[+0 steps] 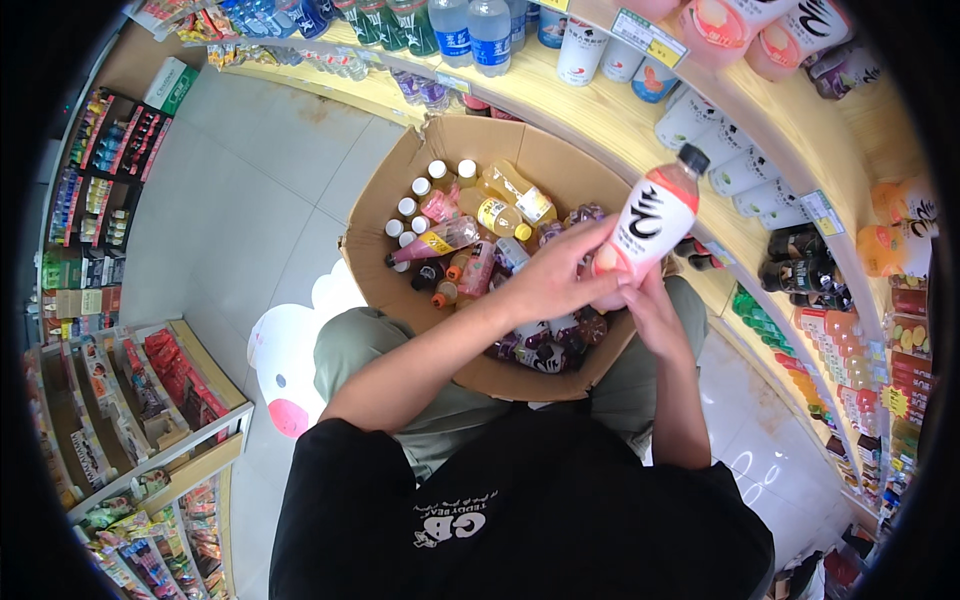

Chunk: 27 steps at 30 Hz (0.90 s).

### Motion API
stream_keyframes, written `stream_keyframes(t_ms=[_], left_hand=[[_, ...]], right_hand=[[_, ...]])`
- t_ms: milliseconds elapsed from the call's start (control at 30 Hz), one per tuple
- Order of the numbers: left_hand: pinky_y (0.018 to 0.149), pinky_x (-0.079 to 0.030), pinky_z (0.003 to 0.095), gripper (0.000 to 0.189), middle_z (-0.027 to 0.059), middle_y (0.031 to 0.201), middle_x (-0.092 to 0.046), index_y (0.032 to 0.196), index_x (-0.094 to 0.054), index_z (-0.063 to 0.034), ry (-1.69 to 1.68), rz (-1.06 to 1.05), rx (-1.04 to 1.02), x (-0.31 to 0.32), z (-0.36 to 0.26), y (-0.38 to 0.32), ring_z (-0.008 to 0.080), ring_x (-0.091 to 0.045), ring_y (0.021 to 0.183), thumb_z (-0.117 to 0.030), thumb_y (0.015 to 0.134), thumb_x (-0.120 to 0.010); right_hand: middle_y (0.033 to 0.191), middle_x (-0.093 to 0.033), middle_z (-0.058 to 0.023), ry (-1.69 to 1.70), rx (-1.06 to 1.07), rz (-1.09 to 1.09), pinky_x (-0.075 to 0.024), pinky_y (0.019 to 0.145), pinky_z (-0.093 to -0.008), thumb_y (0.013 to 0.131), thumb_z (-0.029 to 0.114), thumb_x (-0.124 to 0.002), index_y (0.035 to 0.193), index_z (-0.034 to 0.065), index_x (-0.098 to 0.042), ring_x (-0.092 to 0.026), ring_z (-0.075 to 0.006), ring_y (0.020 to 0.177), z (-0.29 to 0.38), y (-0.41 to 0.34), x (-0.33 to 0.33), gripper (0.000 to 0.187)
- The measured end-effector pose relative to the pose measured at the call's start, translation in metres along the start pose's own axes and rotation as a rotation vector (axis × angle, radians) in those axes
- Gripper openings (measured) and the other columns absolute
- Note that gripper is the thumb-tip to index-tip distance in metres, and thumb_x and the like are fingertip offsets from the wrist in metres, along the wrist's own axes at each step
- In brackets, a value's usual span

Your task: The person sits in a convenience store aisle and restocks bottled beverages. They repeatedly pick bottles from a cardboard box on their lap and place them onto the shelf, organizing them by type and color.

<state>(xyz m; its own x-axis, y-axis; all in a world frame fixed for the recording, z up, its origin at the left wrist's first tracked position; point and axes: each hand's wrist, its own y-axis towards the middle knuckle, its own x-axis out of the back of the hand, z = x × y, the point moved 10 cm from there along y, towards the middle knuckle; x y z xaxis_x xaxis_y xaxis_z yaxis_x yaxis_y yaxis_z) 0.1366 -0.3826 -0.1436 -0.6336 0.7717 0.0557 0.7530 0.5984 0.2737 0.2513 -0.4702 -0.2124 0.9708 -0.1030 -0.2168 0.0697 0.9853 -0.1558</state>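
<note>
A pink drink bottle [651, 217] with a white label and a black cap is tilted over the right side of a cardboard box [375, 285]. My left hand [559, 274] wraps around the bottle's lower part. My right hand [654, 311] grips it near the base. Inside the box, several white-capped bottles [420, 187] stand at the left. Yellow drink bottles [487, 210] and a purple-pink bottle [435, 241] lie across the middle. Dark purple bottles [536, 352] lie at the near end, partly hidden by my left arm.
Curved wooden shelving [622, 112] with bottled drinks runs along the back and right. White-labelled bottles [720, 142] lie on their sides on a lower shelf. A snack rack [150, 405] stands at the left, on a grey tiled floor [225, 172]. A white cartoon-faced object [289, 345] is beside my left leg.
</note>
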Motion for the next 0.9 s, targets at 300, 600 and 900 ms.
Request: stream_keyframes(t_ms=[300,600,900], left_hand=[[0.111,-0.050,0.0406,0.092,0.0179,0.142,-0.054,0.167,-0.043,-0.0030,0.197,-0.091,0.015,-0.014,-0.014,-0.022,0.0325,-0.061,0.129,-0.021,0.090,-0.088],[0.115,-0.049,0.0473,0.100,0.0237,0.150,-0.046,0.166,-0.038,0.0003,0.300,-0.001,-0.123,-0.018,-0.037,-0.014,0.0433,-0.055,0.136,-0.024,0.085,-0.091],[0.101,-0.057,0.0427,0.064,0.0144,0.126,-0.067,0.153,-0.050,-0.0035,0.259,0.033,0.022,-0.017,-0.016,-0.013,0.0294,-0.070,0.116,-0.016,0.096,-0.078]], right_hand=[[0.146,-0.062,-0.0088,-0.126,0.152,-0.225,-0.0463,0.119,-0.0379,0.108,0.008,-0.069,0.155,-0.0013,-0.047,-0.060,-0.0180,0.136,0.032,-0.018,0.014,0.053],[0.151,-0.061,-0.0147,-0.136,0.262,-0.247,-0.0477,0.120,-0.0427,0.094,0.013,-0.088,0.159,-0.0032,-0.041,-0.061,-0.0246,0.140,0.086,-0.025,0.021,0.082],[0.147,-0.064,-0.0132,-0.171,0.488,-0.206,-0.0499,0.116,-0.0406,0.100,0.020,-0.081,0.156,-0.0035,-0.045,-0.064,-0.0213,0.134,0.210,-0.010,0.026,0.071]])
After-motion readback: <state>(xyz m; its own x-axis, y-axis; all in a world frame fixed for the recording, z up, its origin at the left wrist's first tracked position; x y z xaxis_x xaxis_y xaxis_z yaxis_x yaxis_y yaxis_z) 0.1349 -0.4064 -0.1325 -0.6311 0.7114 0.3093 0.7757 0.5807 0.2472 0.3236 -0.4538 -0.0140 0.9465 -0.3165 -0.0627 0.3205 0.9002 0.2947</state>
